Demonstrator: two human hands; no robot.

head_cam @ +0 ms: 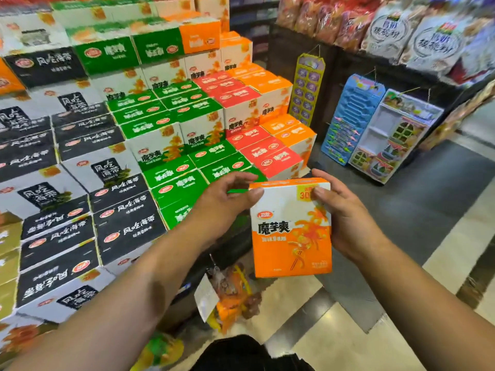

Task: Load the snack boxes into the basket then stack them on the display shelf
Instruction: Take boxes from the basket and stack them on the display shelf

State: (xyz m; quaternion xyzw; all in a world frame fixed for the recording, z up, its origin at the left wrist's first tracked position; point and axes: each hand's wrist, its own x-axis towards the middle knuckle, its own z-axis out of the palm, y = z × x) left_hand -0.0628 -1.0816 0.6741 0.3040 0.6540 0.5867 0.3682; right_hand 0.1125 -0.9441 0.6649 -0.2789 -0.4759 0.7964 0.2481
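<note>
1. Between two hands at the centre of the view, an orange-and-white snack box (292,231) is held upright in the air, its printed front facing the camera.
2. Left hand (222,207) grasps the box's upper left corner, thumb on the front, fingers curled over the top edge.
3. Right hand (345,215) grasps the upper right corner, thumb on the front, fingers wrapped behind.
4. Just behind and to the left, stepped tiers hold black boxes (126,226), green boxes (174,183), red boxes (267,153) and orange boxes (292,132).
5. Toy cards (356,119) hang at right, below snack bags (385,30).
</note>
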